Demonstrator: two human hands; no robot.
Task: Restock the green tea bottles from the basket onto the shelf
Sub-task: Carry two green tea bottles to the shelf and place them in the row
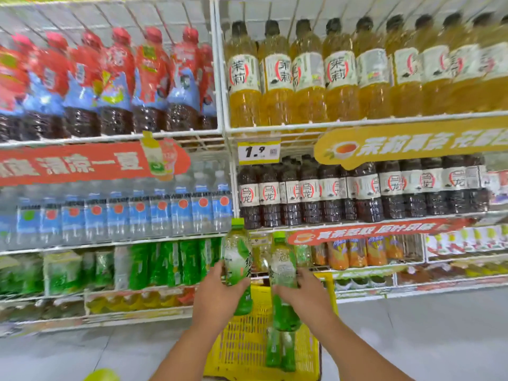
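My left hand [217,294] grips a green tea bottle [237,257] with a light green cap, held upright in front of the shelf. My right hand [305,294] grips a second green tea bottle [283,273], also upright, just right of the first. Below both hands stands the yellow plastic basket [242,350] on the floor, with two more green tea bottles [280,350] lying in it. Behind the raised bottles, the low shelf row [170,264] holds green-labelled bottles to the left.
White wire shelves [224,127] fill the view: red-labelled dark drinks top left, yellow tea top right, water bottles middle left, dark oolong bottles middle right, orange drinks lower right. A price tag [258,152] hangs at centre. Grey floor lies either side of the basket.
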